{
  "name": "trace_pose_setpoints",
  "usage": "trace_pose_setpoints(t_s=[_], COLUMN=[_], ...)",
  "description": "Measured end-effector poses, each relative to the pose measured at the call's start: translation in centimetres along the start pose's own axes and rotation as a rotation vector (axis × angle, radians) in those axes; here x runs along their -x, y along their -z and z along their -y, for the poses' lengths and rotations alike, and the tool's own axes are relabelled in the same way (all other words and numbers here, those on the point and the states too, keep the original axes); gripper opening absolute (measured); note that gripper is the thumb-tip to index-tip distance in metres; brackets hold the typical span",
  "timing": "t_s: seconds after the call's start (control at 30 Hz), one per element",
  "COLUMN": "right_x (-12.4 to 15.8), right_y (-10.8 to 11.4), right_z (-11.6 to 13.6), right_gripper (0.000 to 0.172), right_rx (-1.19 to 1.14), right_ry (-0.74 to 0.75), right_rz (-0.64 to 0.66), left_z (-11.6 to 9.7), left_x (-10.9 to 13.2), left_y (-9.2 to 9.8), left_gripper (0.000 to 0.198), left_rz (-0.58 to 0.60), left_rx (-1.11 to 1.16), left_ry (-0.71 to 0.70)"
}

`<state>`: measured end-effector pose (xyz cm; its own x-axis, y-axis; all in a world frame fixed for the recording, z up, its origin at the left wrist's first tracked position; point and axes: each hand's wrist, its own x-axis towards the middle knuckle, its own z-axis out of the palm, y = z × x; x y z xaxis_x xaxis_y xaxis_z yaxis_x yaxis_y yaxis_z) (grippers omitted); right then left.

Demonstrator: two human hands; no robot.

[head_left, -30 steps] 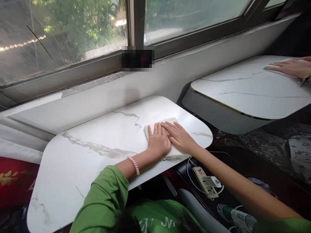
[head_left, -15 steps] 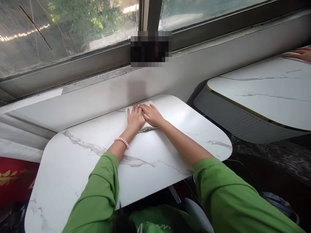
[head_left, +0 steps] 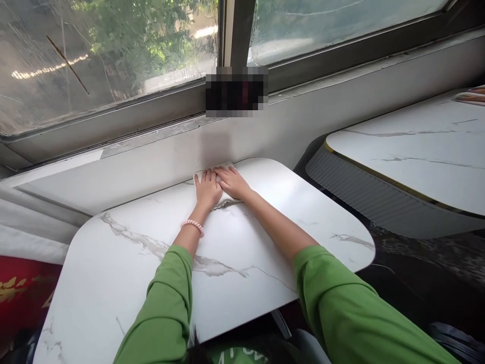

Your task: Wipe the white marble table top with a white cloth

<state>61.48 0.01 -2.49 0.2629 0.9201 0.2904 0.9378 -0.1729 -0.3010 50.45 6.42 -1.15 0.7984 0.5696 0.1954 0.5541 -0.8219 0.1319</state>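
A folded white cloth [head_left: 227, 200] lies on the white marble-patterned table [head_left: 151, 293], close against the edge by the wall. My left hand [head_left: 208, 191] presses flat on the left part of the cloth, fingers stretched forward; a pink beaded bracelet [head_left: 194, 227] circles that wrist. Flat on the right part rests my right hand [head_left: 232, 183], its fingers angled to the left and meeting the fingers of the left hand. Much of the cloth is hidden beneath both hands.
Beyond the table stand a pale wall [head_left: 159, 177] and windows [head_left: 151, 45]. A second marble-patterned table [head_left: 417, 146] is at the right, with part of another person's hand [head_left: 473, 95] at its far end. White curtain [head_left: 34, 222] and red fabric [head_left: 26, 288] hang at the left.
Both hands, with the cloth under them, have slid slightly left and toward the wall. My view has tilted up a little. The other person's hand has shifted toward the right edge of view.
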Motion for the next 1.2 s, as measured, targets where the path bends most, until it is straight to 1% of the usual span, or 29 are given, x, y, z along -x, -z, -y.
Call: trace_pose_setpoints(t_s=[0.13,0.23,0.3,0.4,0.57,0.63,0.7,0.8,0.9,1.0,1.1,1.2], right_x=[2.5,5.3,7.6,11.8,19.1,21.3,22.6,23.2,23.1,22.5,21.3,18.9], right_y=[0.4,0.6,0.9,1.7,3.2,3.6,3.8,3.8,3.6,3.3,2.8,2.2], right_z=[1.1,2.0,2.6,3.6,6.3,7.4,8.3,9.3,9.6,9.5,9.6,10.3], right_gripper=[0.057,0.057,0.056,0.055,0.057,0.059,0.061,0.063,0.065,0.066,0.062,0.057], right_rx=[0.013,0.039,0.044,0.052,0.056,0.051,0.049,0.048,0.054,0.068,0.088,0.094], right_ry=[-0.008,-0.042,-0.041,0.002,0.073,0.098,0.104,0.076,0.056,0.072,0.084,0.078], right_rz=[0.009,0.008,0.012,0.019,0.000,-0.007,-0.013,-0.029,-0.043,-0.048,-0.034,0.003], left_z=[-0.7,-1.4,-2.2,-3.8,-6.7,-7.3,-7.5,-7.3,-7.0,-6.6,-5.6,-3.7], left_x=[2.2,4.5,6.4,10.1,17.4,19.7,21.2,22.1,22.1,21.7,21.1,20.0], left_y=[0.6,1.0,1.2,1.7,3.0,3.5,3.8,4.2,4.3,4.2,4.1,3.9], left_gripper=[0.051,0.051,0.050,0.051,0.053,0.053,0.054,0.055,0.056,0.056,0.056,0.055], left_rz=[0.016,0.059,0.072,0.071,0.081,0.095,0.105,0.118,0.132,0.128,0.136,0.135], left_rx=[-0.013,-0.012,-0.009,-0.006,0.005,-0.006,-0.019,-0.029,-0.021,-0.015,-0.011,-0.007], left_ry=[-0.009,-0.054,-0.077,-0.109,-0.149,-0.172,-0.194,-0.204,-0.207,-0.210,-0.193,-0.147])
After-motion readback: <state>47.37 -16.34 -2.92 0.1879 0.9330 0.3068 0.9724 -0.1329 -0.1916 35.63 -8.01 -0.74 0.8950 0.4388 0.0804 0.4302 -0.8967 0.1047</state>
